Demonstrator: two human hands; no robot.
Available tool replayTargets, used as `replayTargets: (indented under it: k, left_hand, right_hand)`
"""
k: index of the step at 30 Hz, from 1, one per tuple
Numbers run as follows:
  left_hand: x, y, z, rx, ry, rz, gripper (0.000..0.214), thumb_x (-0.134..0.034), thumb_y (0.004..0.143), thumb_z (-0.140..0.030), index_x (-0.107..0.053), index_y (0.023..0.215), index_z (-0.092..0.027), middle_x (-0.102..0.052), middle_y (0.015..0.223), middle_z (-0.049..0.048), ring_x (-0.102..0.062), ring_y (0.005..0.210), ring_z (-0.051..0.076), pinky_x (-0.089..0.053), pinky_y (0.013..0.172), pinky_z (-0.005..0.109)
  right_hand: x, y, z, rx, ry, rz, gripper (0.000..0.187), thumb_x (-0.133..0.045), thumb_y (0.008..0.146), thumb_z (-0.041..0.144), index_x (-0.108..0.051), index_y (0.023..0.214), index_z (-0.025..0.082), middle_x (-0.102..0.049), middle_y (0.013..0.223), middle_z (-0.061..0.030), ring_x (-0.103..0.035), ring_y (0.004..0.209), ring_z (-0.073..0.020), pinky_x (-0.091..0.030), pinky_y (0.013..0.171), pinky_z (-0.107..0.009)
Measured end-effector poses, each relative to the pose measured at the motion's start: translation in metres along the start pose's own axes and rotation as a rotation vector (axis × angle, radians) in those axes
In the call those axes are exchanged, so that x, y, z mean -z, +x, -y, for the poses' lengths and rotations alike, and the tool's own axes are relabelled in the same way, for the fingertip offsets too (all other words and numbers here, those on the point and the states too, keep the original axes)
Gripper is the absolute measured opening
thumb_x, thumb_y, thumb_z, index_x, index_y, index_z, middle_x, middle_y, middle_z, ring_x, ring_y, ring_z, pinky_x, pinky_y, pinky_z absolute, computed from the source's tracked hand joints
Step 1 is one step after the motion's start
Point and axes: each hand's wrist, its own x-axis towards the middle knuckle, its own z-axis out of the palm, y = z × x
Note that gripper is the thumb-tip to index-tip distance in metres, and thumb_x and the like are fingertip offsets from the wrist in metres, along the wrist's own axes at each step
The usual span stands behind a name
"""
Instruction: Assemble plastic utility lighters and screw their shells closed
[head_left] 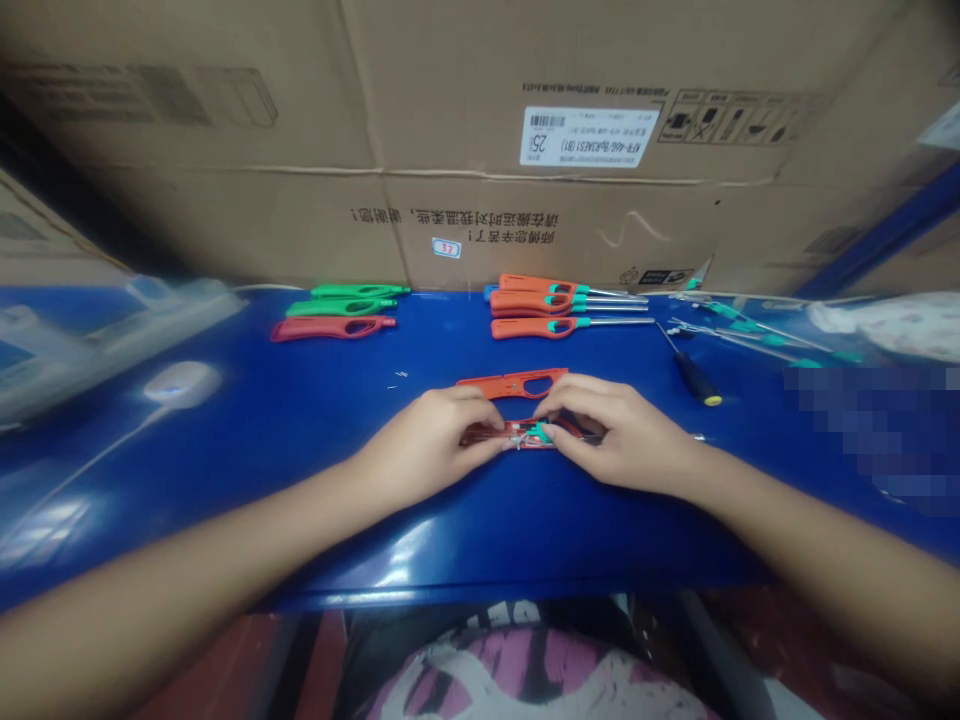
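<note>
Between my two hands, near the table's front, lies an opened lighter half (519,436), an orange-red shell with a green trigger piece and thin wires showing. My left hand (442,432) pinches its left end, thumb below and fingers above. At its right part my right hand (616,430) is closed around the green piece (538,432), and its fingers hide some of the shell. Just beyond them rests a separate orange shell half (510,385) with an oval opening. A metal tip (699,437) pokes out past my right wrist.
Several orange lighters (534,328) with metal rods lie at the back, and green and red casings (334,327) to their left. A screwdriver (697,378) and several rods with green parts (757,335) are at right. Cardboard boxes (450,120) wall off the back. A white device (182,383) with a cable sits left.
</note>
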Motion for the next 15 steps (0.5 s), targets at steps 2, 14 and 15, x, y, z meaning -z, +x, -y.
replayTargets:
  k: [2, 14, 15]
  left_hand:
    - [-0.0004, -0.0009, -0.0004, 0.005, 0.021, 0.001, 0.014, -0.066, 0.092, -0.028, -0.074, 0.091, -0.017, -0.069, 0.085, 0.004, -0.063, 0.076, 0.016, -0.045, 0.065, 0.025]
    - [0.0021, -0.0015, -0.0015, -0.072, 0.038, 0.001, 0.018, -0.06, 0.093, -0.017, -0.076, 0.101, -0.016, -0.073, 0.092, 0.0061, -0.068, 0.083, 0.017, -0.052, 0.073, 0.027]
    - [0.0026, -0.0016, -0.0016, -0.073, 0.044, 0.009, 0.018, -0.061, 0.093, -0.018, -0.076, 0.102, -0.016, -0.073, 0.092, 0.0062, -0.068, 0.083, 0.017, -0.052, 0.074, 0.027]
  right_hand:
    - [0.0024, -0.0007, 0.0003, 0.009, -0.01, 0.049, 0.015, -0.058, 0.09, 0.019, -0.066, 0.103, 0.019, -0.065, 0.099, -0.0052, -0.056, 0.077, -0.0133, -0.043, 0.066, -0.025]
    - [0.0048, -0.0004, -0.0037, 0.029, -0.061, 0.169, 0.019, -0.054, 0.098, 0.025, -0.066, 0.111, 0.019, -0.064, 0.099, -0.0061, -0.056, 0.077, -0.0138, -0.044, 0.066, -0.026]
    - [0.005, -0.0003, -0.0039, 0.026, -0.061, 0.173, 0.019, -0.054, 0.098, 0.025, -0.066, 0.111, 0.019, -0.064, 0.099, -0.006, -0.056, 0.077, -0.0137, -0.044, 0.066, -0.025]
